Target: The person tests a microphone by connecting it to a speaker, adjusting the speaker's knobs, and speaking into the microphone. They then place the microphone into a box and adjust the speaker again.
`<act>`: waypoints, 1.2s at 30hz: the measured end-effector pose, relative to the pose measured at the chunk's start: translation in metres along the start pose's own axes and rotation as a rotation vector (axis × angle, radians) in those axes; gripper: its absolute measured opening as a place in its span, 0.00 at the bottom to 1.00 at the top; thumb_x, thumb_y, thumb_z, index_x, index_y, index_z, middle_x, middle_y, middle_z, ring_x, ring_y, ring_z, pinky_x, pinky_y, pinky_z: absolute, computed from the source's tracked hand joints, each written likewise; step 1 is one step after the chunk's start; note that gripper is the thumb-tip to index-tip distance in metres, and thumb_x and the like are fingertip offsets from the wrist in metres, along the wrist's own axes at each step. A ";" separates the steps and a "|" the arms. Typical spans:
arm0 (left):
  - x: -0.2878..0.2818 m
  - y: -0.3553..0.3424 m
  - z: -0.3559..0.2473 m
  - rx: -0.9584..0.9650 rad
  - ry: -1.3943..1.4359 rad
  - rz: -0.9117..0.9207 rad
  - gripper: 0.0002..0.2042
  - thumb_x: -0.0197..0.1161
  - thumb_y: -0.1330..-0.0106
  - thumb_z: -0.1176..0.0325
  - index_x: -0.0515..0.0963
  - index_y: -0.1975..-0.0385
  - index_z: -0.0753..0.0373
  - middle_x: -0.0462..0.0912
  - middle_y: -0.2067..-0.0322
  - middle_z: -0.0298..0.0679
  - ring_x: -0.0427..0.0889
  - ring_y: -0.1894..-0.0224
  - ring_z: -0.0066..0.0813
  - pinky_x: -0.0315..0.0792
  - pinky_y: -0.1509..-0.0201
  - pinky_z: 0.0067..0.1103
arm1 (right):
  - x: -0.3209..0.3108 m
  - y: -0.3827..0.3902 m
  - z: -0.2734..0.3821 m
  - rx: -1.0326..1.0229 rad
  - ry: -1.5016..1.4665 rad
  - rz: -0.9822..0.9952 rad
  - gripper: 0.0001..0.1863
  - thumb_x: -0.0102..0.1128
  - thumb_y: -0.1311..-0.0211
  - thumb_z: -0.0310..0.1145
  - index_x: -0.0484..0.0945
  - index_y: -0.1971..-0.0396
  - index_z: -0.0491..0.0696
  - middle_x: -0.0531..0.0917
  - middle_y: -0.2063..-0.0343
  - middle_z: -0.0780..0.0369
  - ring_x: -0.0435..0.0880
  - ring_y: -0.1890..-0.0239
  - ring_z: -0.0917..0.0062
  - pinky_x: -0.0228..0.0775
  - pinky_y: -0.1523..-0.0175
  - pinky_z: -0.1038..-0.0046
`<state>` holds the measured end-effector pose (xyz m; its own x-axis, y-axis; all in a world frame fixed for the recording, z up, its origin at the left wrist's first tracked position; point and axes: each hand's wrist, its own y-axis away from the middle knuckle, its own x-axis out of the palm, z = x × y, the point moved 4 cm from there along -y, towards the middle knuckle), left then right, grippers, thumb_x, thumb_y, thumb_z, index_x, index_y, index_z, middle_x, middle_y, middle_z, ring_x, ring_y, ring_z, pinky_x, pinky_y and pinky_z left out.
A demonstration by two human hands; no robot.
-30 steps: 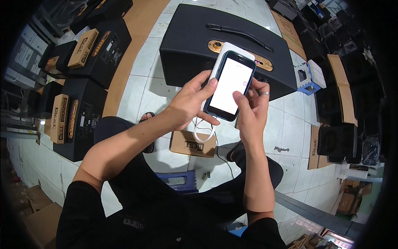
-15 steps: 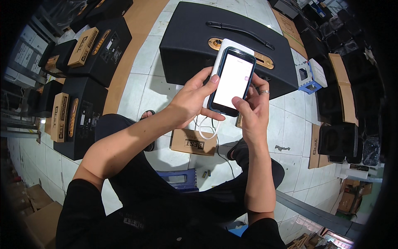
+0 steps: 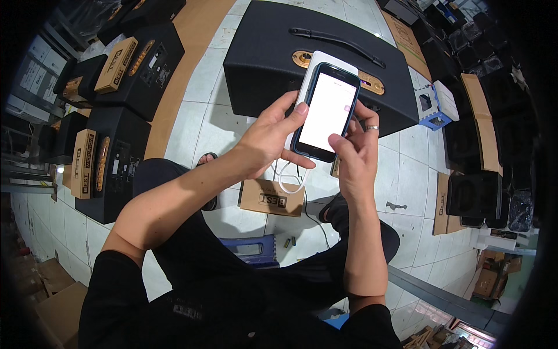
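A dark-cased smartphone (image 3: 326,111) with a bright white screen is stacked on a white power bank (image 3: 321,60), and both sit in my two hands above my knees. My left hand (image 3: 270,141) grips the stack from the left, its thumb lying along the phone's left edge. My right hand (image 3: 356,148), with a ring on one finger, supports the lower right side, its thumb touching the lower part of the screen. A white cable (image 3: 289,179) loops down from under the phone.
A large black speaker box (image 3: 273,58) with a top handle stands on the tiled floor ahead. More black speakers with small brown cartons (image 3: 116,64) line the left. A brown carton (image 3: 272,198) lies between my feet, a blue stool (image 3: 251,250) below, flat cardboard (image 3: 485,122) at right.
The phone and both hands have shifted slightly. My right thumb now rests on the screen, and the screen shows a small pink mark.
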<state>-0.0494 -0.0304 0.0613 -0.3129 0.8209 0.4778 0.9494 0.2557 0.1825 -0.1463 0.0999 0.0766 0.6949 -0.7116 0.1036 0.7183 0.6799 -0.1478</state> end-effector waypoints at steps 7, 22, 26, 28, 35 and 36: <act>-0.001 0.000 -0.002 -0.037 0.049 0.017 0.25 0.42 0.17 0.50 0.57 0.27 0.56 0.73 0.39 0.47 0.82 0.40 0.42 0.91 0.58 0.41 | -0.002 0.001 0.000 0.032 -0.006 -0.020 0.29 0.54 0.35 0.32 0.61 0.34 0.47 0.75 0.43 0.50 0.75 0.39 0.70 0.68 0.34 0.65; 0.002 -0.002 0.002 -0.165 0.119 0.164 0.37 0.26 0.21 0.41 0.49 0.23 0.64 0.67 0.31 0.53 0.72 0.30 0.52 0.76 0.38 0.60 | 0.019 0.004 -0.012 -0.094 -0.044 -0.099 0.33 0.48 0.27 0.44 0.57 0.27 0.45 0.71 0.38 0.49 0.69 0.33 0.66 0.56 0.27 0.62; 0.002 0.000 -0.001 -0.189 0.137 0.146 0.38 0.27 0.22 0.41 0.52 0.24 0.64 0.69 0.32 0.53 0.73 0.31 0.51 0.76 0.39 0.59 | 0.015 0.004 -0.018 -0.094 -0.011 -0.090 0.33 0.47 0.31 0.40 0.58 0.27 0.49 0.67 0.33 0.54 0.68 0.30 0.68 0.59 0.26 0.63; -0.001 0.002 -0.001 -0.180 0.157 0.170 0.38 0.29 0.23 0.40 0.53 0.24 0.64 0.70 0.33 0.53 0.73 0.31 0.51 0.77 0.39 0.59 | 0.019 0.003 -0.020 -0.115 -0.010 -0.081 0.33 0.47 0.31 0.40 0.58 0.27 0.49 0.66 0.32 0.54 0.67 0.29 0.68 0.59 0.26 0.63; 0.002 0.009 -0.005 -0.150 0.207 0.207 0.34 0.31 0.24 0.43 0.62 0.27 0.59 0.73 0.36 0.52 0.76 0.34 0.51 0.78 0.42 0.59 | 0.024 0.007 -0.009 -0.134 -0.083 -0.175 0.38 0.52 0.31 0.46 0.57 0.26 0.44 0.71 0.36 0.50 0.75 0.35 0.65 0.69 0.31 0.65; 0.000 0.011 -0.006 -0.149 0.214 0.237 0.33 0.31 0.23 0.44 0.61 0.27 0.59 0.73 0.36 0.52 0.76 0.33 0.51 0.78 0.41 0.60 | 0.031 0.009 -0.006 -0.123 -0.097 -0.156 0.38 0.52 0.31 0.46 0.57 0.26 0.44 0.71 0.36 0.50 0.75 0.34 0.65 0.69 0.30 0.64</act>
<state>-0.0393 -0.0308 0.0684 -0.0976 0.7189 0.6883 0.9868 -0.0199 0.1607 -0.1191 0.0831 0.0728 0.5797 -0.7823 0.2279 0.8120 0.5315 -0.2411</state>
